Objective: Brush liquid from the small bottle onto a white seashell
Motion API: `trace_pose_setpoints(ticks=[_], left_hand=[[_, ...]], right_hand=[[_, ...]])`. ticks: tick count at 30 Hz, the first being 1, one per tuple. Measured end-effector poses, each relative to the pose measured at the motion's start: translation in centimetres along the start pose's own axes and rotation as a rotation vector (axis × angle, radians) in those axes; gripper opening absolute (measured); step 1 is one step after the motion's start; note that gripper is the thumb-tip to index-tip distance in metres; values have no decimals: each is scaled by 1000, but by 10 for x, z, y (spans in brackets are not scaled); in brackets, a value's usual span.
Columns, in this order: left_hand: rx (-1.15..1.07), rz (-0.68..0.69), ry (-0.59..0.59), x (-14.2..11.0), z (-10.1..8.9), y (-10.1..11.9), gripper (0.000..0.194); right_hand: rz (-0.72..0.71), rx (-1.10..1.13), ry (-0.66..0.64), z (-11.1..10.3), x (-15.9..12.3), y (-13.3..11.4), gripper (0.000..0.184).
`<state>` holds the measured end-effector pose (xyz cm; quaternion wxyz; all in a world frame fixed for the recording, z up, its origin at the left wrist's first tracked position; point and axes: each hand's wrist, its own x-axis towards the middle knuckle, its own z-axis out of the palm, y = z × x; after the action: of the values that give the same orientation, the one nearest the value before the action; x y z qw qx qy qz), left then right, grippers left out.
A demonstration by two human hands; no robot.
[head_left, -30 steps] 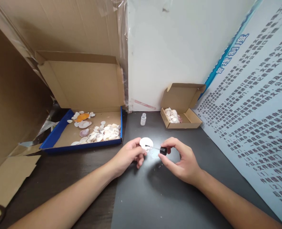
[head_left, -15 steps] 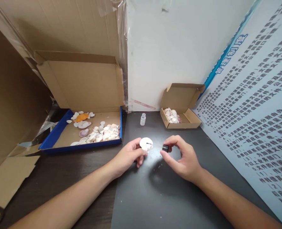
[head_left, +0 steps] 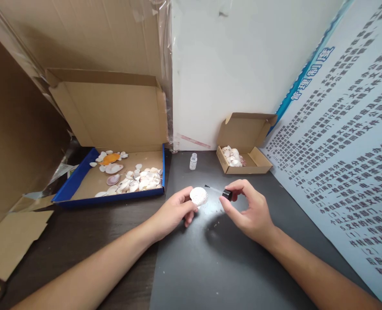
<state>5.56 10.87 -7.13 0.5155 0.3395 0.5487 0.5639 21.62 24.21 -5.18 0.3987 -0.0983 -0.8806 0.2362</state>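
My left hand (head_left: pixel 178 209) is closed on the edge of a white, speckled seashell (head_left: pixel 198 196), held above the dark table. Between the thumb and fingers of my right hand (head_left: pixel 247 209) is a brush cap (head_left: pixel 227 195), black with a clear thin stem. Its dark brush tip points left and sits just up and right of the shell, apart from it. Farther back, a small uncapped glass bottle (head_left: pixel 193 162) with white specks stands upright on the table.
At the left lies an open blue-edged cardboard box (head_left: pixel 110 199) with many shells. A smaller open cardboard box (head_left: pixel 249 170) with shells stands at the back right. A white wall panel (head_left: pixel 223 77) and a printed poster (head_left: pixel 336 163) bound the table.
My right hand has drawn the brush cap slightly right and up, so its tip has come off the shell. My left hand and the shell have hardly moved.
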Motion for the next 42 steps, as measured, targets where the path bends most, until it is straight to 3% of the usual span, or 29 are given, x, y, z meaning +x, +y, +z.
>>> trace_pose_setpoints(ticks=[4,8,14,18,23,27,32,37,42], left_hand=[[2,0,0,0,0,0,11],[5,-5,-1,0,0,1,13],[-3,-3,7,-1,2,2,11],[4,-6,6,0,1,1,15],[7,-2,-4,1,0,1,12],[1,0,-3,0,1,2,14],[-8,3,-9,0,1,2,12],[-14,1,-3,0,1,1,15],[-48,-13,-16,2,0,2,19]], right_hand=[[-58,46,-83,0,0,-1,15],[-19,-18,-3,1,0,-1,15],[-56,65,-79,1,0,-2,17],[1,-4,10,0,-1,-1,16],[-10,46,-68,1,-1,0,15],[53,-11,-3,1,-1,1,15],[13,29,-75,1,-1,1,14],[43,10,-22,0,1,1,15],[-35,70,-132,-1,1,0,15]])
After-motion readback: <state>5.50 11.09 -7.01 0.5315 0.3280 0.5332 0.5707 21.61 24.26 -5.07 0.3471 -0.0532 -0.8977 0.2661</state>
